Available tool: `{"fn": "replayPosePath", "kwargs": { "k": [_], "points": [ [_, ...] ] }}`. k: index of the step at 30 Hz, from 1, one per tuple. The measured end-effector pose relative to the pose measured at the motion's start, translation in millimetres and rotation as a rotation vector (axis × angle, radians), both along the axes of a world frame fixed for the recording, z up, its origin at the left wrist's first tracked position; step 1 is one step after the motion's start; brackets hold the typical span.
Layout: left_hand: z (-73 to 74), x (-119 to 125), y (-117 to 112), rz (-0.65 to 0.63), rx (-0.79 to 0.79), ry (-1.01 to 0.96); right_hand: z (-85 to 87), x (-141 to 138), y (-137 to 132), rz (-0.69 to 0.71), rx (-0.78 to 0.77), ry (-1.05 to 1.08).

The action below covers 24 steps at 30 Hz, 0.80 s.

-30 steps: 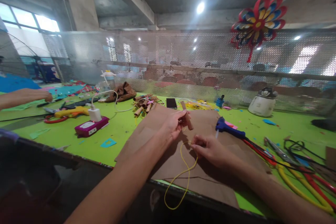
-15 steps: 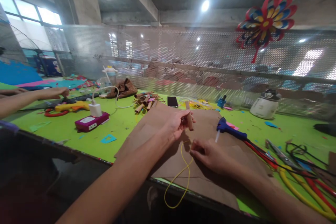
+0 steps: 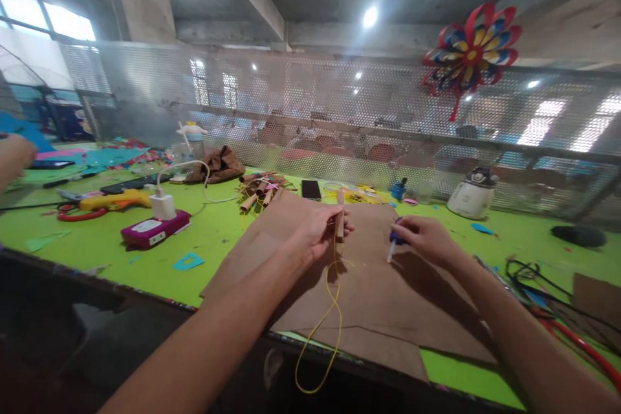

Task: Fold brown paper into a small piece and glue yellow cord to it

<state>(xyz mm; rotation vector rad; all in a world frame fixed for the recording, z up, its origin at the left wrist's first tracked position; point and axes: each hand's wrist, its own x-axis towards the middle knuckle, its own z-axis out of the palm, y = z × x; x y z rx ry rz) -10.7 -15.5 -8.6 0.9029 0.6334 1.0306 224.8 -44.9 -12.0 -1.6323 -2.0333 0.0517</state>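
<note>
My left hand [image 3: 317,233] is closed around a small brown rolled cardboard tube [image 3: 340,223], held upright above a brown cardboard sheet [image 3: 369,297]. A yellow string [image 3: 326,317] hangs from the tube and loops over the table's front edge. My right hand [image 3: 421,239] is closed on a blue glue gun [image 3: 394,242], its white nozzle pointing down toward the cardboard sheet, a short way right of the tube.
On the green table [image 3: 213,233] lie a pile of rolled tubes [image 3: 259,187], a black phone [image 3: 310,189], a magenta power strip with white charger [image 3: 152,228], a yellow glue gun [image 3: 109,200]. Red and black cables [image 3: 557,297] at right. Another person's hand [image 3: 12,158] at far left. Mesh fence behind.
My right hand let go of the yellow string and moved up and right onto the blue glue gun. The left hand turned the tube more upright.
</note>
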Motion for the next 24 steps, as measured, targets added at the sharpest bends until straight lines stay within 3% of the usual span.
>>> {"fn": "replayPosePath", "kwargs": {
  "k": [2, 3, 6, 9, 13, 18, 21, 24],
  "points": [
    [1.8, -1, -2, 0.019, 0.004, 0.030, -8.7, 28, 15, -0.182, -0.013, -0.082],
    [3.1, -1, -3, 0.027, 0.002, 0.053, -13.4, 40, 20, -0.207, -0.057, -0.126],
    [6.5, -2, -6, 0.032, -0.004, 0.100, -24.2, 57, 28, -0.194, -0.194, -0.233],
    [6.1, -2, -5, 0.025, 0.001, 0.118, -29.4, 54, 31, -0.219, -0.234, -0.278],
    [1.7, -1, -3, 0.005, -0.005, 0.151, -35.8, 42, 37, -0.352, -0.204, -0.262],
    [-4.4, 0, -2, -0.045, -0.026, 0.167, -41.5, 33, 38, -0.370, -0.137, -0.359],
    [-8.3, 0, -1, -0.057, -0.052, 0.171, -37.0, 40, 39, -0.435, -0.006, -0.386],
    [-11.4, 1, -1, -0.061, -0.088, 0.162, -26.4, 56, 41, -0.478, 0.072, -0.274]
  ]
}}
